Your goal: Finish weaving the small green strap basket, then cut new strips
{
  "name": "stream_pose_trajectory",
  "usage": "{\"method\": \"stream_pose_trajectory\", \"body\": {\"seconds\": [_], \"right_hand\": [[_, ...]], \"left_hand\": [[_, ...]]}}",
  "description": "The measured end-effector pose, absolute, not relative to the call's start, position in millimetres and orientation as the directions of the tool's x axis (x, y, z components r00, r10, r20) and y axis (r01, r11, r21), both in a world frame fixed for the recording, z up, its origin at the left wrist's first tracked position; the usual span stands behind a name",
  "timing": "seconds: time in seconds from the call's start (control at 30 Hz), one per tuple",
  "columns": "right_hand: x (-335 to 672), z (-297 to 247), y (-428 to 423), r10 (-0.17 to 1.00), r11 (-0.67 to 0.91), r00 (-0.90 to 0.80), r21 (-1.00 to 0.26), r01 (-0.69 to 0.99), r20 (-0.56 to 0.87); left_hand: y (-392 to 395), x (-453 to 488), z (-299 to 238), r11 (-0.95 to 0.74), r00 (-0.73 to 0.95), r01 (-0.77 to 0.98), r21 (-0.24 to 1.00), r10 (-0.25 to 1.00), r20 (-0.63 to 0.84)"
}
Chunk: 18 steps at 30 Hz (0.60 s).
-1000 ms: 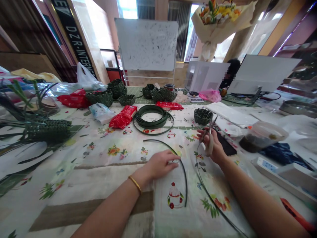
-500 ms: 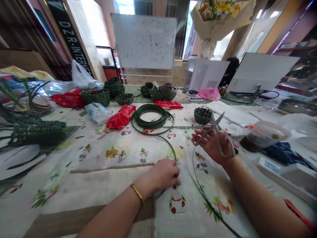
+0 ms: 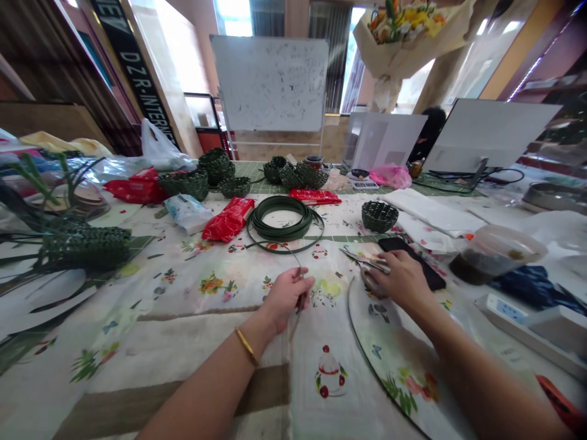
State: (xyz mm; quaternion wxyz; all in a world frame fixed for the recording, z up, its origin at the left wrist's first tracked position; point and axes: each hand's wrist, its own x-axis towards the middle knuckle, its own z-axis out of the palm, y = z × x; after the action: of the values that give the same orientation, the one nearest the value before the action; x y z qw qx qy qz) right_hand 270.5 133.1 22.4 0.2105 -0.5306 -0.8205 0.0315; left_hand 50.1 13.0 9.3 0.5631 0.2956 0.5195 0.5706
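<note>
The left hand (image 3: 288,298) grips a thin dark green strip (image 3: 295,260) between thumb and fingers, and the strip arcs up and away toward a coil of the same dark green strip (image 3: 284,211). The right hand (image 3: 403,280) is closed around a pair of steel scissors (image 3: 367,261), their blades pointing left, just beside a black smartphone (image 3: 410,261). A long, curved dark green strip (image 3: 380,360) sweeps beneath the right forearm and runs off the bottom of the view.

The hands sit well apart, with the scissors' tips reaching toward the left hand across the floral-printed cloth (image 3: 206,342) covering the counter. A small round woven basket (image 3: 380,216) stands just beyond the scissors, and a red packet (image 3: 228,220) lies left of the coil. More dark green woven baskets (image 3: 233,186) line the far edge, and a large woven piece (image 3: 85,247) with loose strip ends sits at the left edge. A plastic tub with dark contents (image 3: 498,253) and a white power strip (image 3: 509,311) stand on the right.
</note>
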Motion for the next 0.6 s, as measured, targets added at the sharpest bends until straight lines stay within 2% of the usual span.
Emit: {"method": "stream_pose_trajectory", "body": {"seconds": [0.03, 0.1, 0.13, 0.2, 0.27, 0.37, 0.47, 0.53, 0.6], "right_hand": [[267.4, 26.7, 124.0, 0.875, 0.461, -0.399, -0.227, 0.858, 0.273], [260.5, 32.8, 103.9, 0.838, 0.52, -0.545, -0.268, 0.811, -0.026], [256.9, 34.1, 94.2, 0.773, 0.549, -0.61, -0.301, 0.78, -0.171], [249.9, 32.8, 79.6, 0.679, 0.601, -0.681, -0.327, 0.73, -0.274], [243.7, 28.7, 73.8, 0.673, 0.556, -0.685, -0.42, 0.717, -0.279], [237.6, 22.8, 78.1, 0.743, 0.38, -0.622, -0.611, 0.695, -0.246], [235.4, 19.8, 83.8, 0.769, 0.17, -0.578, -0.783, 0.598, -0.274], [234.8, 18.2, 84.1, 0.74, -0.06, -0.601, -0.919, 0.389, -0.303], [234.0, 16.3, 82.6, 0.695, -0.267, -0.652, -0.951, 0.155, -0.302]], "left_hand": [[14.1, 47.8, 9.2, 0.169, -0.2, -0.368, 0.914, 0.946, -0.255], [16.0, 44.0, 8.2, 0.15, -0.234, -0.425, 0.893, 0.934, -0.269], [16.7, 42.6, 7.8, 0.13, -0.257, -0.458, 0.879, 0.927, -0.271], [18.0, 41.0, 7.2, 0.093, -0.29, -0.498, 0.862, 0.919, -0.267], [18.7, 41.2, 6.9, 0.094, -0.288, -0.49, 0.866, 0.921, -0.263], [18.0, 45.4, 5.7, 0.191, -0.205, -0.452, 0.871, 0.929, -0.31], [14.8, 53.3, 3.7, 0.338, -0.034, -0.407, 0.849, 0.923, -0.384], [11.7, 59.0, 3.5, 0.422, 0.079, -0.369, 0.828, 0.902, -0.425], [8.4, 64.2, 4.9, 0.474, 0.152, -0.332, 0.816, 0.88, -0.449]]}}
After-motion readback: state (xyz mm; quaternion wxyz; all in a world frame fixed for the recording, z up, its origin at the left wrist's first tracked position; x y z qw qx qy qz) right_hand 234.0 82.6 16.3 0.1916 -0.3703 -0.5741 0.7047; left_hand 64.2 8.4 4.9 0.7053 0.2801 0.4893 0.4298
